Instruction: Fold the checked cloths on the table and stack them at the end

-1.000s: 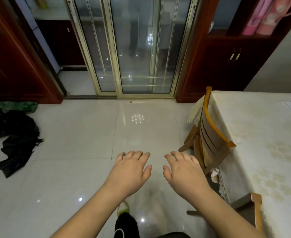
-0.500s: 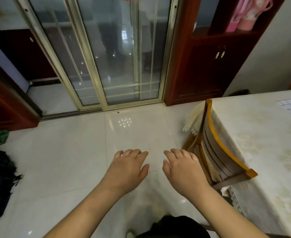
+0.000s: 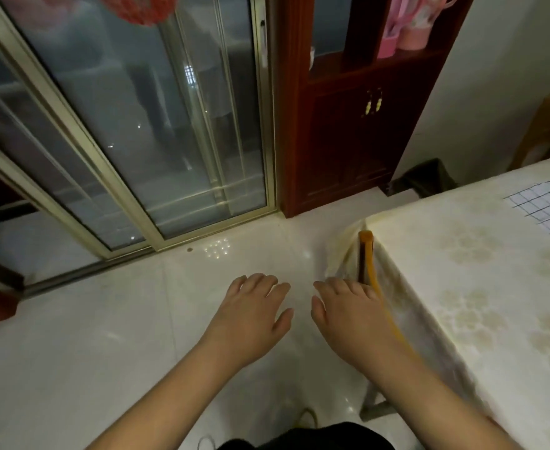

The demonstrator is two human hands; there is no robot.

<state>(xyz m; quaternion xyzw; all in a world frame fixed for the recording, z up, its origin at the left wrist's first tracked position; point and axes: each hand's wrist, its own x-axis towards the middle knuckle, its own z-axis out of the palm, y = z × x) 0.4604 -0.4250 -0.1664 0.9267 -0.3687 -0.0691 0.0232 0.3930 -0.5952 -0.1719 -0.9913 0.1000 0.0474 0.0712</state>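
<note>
Head view: left hand [image 3: 250,315] held out palm down over the pale tiled floor [image 3: 104,336], fingers relaxed and spread, holding nothing; right hand [image 3: 348,315] just beside it, same pose, fingers loose, empty, fingertips near the wooden chair [image 3: 369,264] tucked against the table [image 3: 461,287]; checked cloth [image 3: 549,209] lies flat on the table at the far right edge of frame, well apart from both hands; glass sliding door [image 3: 137,125] and dark red cabinet [image 3: 358,125] behind; motion blur on the chair

view swung right | checked cloth [image 3: 549,212] more exposed | black bundle gone from view
</note>
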